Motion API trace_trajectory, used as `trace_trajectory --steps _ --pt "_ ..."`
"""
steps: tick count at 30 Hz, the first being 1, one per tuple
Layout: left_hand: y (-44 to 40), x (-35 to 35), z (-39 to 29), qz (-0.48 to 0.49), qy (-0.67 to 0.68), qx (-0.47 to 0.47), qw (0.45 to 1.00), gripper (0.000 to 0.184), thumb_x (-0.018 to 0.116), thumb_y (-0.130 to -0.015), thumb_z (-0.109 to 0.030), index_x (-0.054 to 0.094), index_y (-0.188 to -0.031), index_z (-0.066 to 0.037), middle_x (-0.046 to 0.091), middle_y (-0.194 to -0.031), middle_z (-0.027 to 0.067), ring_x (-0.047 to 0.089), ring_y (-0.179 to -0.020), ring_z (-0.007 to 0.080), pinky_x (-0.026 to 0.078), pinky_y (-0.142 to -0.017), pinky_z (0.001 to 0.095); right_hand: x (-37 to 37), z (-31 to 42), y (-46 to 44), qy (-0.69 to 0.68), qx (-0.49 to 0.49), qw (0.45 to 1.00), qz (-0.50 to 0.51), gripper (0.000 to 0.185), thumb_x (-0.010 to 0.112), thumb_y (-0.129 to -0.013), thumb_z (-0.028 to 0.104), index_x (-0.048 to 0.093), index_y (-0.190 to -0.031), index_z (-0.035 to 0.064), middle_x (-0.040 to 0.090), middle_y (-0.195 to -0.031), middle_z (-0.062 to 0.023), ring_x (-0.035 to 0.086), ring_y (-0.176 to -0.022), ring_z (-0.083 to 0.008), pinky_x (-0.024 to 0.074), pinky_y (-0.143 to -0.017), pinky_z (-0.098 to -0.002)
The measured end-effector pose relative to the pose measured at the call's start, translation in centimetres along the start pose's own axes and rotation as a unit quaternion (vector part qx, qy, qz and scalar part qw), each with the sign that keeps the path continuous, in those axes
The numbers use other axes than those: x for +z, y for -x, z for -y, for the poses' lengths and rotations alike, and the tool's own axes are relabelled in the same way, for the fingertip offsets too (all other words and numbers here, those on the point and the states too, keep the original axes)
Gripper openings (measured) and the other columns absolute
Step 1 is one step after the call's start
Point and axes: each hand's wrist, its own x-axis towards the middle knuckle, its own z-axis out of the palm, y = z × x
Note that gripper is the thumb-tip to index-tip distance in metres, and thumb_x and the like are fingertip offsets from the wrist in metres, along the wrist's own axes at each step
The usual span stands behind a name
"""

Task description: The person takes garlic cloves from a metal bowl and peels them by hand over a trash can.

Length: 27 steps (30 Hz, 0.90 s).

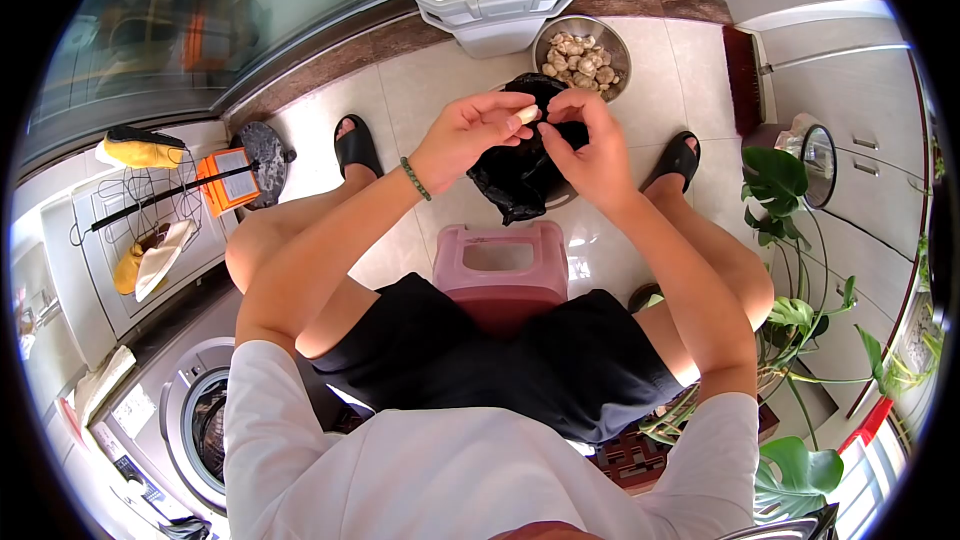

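- While the left hand (468, 133) pinches a pale clove (526, 114), apparently garlic, between thumb and fingers, the right hand (598, 155) is poised just to the right of it, fingers bent, thumb and forefinger parted; whether a fingertip touches the clove cannot be told.
- Below both hands, the clove is over a container lined with a black plastic bag (512, 183), whose crumpled mouth spreads between the feet.
- Just beyond the bag, on its far right side, a metal bowl (623, 75) holds a heap of garlic bulbs (580, 60).
- Farther off, to the left of the bowl, stands a light grey bin (490, 12) with a dark panel on top.
- On the near side of the bag is a pink plastic stool (500, 265), close to the person's black shorts (500, 365).
- A green beaded bracelet (415, 179) circles the left wrist.
- Black sandals (358, 147) are on both feet, set well apart on the pale tiled floor (395, 250).
- Near left is a front-loading washing machine (180, 395); leafy plants (775, 180) grow along the right.
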Motion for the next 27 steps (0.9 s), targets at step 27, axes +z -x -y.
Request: trace_trajectory --steps 27 --pt "-0.1 0.1 0.4 -0.070 -0.075 0.023 0.994 0.033 0.056 -0.099 -0.018 0.061 -0.123 0.005 0.067 -0.108 0.0082 0.067 -0.094 0.0152 0.054 -0.083 0.0271 0.2 1.5 -2.8 0.096 -0.005 0.984 0.148 0.028 0.056 -0.084 -0.006 0.056 -0.109 0.0064 0.061 -0.093 -0.0133 0.062 -0.083 -0.0354 0.0495 -0.070 -0.0421"
